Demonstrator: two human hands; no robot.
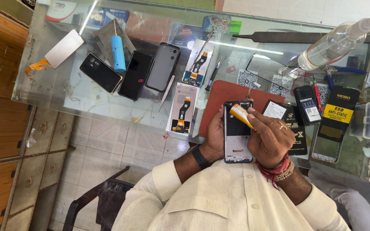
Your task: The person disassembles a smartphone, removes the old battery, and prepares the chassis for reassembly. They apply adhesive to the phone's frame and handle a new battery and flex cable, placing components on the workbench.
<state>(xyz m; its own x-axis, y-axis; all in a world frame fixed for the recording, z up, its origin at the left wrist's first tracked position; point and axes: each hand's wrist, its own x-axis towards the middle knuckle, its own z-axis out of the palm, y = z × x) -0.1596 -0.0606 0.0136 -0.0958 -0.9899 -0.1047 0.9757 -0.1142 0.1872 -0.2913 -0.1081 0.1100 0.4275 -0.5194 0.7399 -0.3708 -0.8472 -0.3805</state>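
Observation:
My left hand [216, 136] grips the left side of a black phone frame [237, 143] held over the near edge of a glass counter [82, 102]. My right hand [270, 137] is closed on a small yellow-and-white tube [241, 115], its tip pointing at the upper part of the frame. A red mat [219, 100] lies on the glass just behind the frame. A black band sits on my left wrist, red thread and beads on my right.
On the glass lie several phones [135, 75], two screen assemblies with flex cables [183, 109], a blue tool [117, 51], tweezers [166, 92], a clear spray bottle [335, 42], a black battery [307, 104] and an anti-static packet [337, 122]. Wooden drawers [5, 141] stand left, a dark chair [103, 199] below.

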